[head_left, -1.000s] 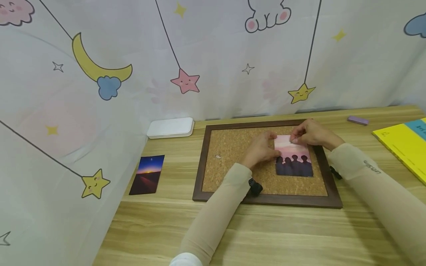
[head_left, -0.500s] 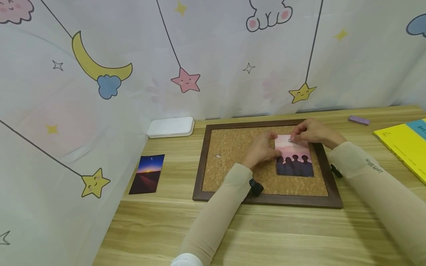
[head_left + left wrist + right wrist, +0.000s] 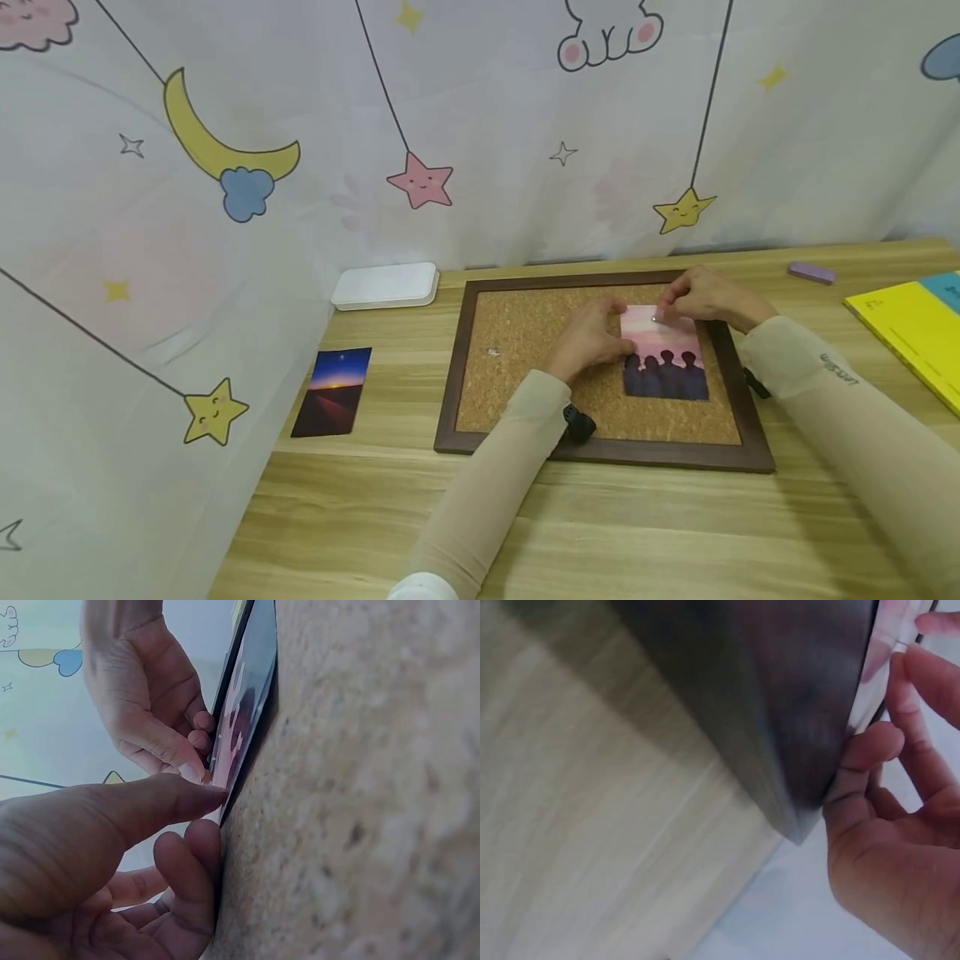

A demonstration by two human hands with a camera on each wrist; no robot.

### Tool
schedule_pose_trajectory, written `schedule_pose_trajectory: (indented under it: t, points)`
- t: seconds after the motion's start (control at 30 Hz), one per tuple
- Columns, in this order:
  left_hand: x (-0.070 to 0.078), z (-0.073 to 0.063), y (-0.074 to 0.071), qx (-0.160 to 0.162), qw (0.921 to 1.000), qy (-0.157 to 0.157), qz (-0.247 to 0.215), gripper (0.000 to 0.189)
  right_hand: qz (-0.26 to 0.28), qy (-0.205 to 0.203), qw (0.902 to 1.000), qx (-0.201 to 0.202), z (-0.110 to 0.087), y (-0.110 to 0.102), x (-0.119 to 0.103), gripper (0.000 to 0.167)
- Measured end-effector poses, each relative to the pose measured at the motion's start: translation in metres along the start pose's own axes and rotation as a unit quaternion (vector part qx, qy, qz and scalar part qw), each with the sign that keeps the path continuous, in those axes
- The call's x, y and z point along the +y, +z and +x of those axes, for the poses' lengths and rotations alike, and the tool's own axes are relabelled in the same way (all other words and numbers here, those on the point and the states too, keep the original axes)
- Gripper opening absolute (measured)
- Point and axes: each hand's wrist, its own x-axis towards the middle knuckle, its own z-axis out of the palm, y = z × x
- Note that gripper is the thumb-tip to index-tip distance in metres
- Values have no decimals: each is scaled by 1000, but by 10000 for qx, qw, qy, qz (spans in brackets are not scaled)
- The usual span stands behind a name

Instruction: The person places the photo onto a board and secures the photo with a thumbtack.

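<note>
A photo (image 3: 663,375) of several dark silhouettes under a pink sky lies on the right part of the cork board (image 3: 517,400). My left hand (image 3: 588,340) rests at its left side, index finger by the top left corner and thumb on the edge; the left wrist view shows the thumb tip (image 3: 214,796) pressing there. At the photo's upper part my right hand (image 3: 705,298) pinches a small pin (image 3: 655,318) between thumb and index finger. Its thin needle shows against the photo in the right wrist view. The other right fingers bend close to the dark frame.
Small clear pieces (image 3: 492,352) lie on the cork's left part. A sunset photo (image 3: 333,392) is on the table left of the board. Behind it stands a white case (image 3: 386,286). At right are a purple block (image 3: 812,272) and a yellow book (image 3: 911,329). A printed curtain hangs behind.
Both hands stay in almost the same place on the photo. The silvery end of the pin shows more plainly at my right fingertips than one second ago.
</note>
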Motion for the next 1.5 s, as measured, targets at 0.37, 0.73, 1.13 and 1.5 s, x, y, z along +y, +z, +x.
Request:
schedule_pose_trajectory:
  t: [0.37, 0.73, 1.13, 1.5]
  points:
    - [-1, -1, 1, 13, 9996, 204, -177, 60, -526, 253, 9978, -303, 12, -8, -11, 22]
    - [-4, -2, 2, 128, 9995, 295, 32, 59, -559, 478, 9964, -430, 14, -7, -18, 20]
    - [-40, -25, -40, 690, 9873, 1015, -1011, 41, 360, -302, 9979, 438, -11, -12, 2, 13]
    - [-115, -83, -130, 2356, 9698, 539, -340, 36, -508, -293, 9970, 507, -61, -34, 38, 34]
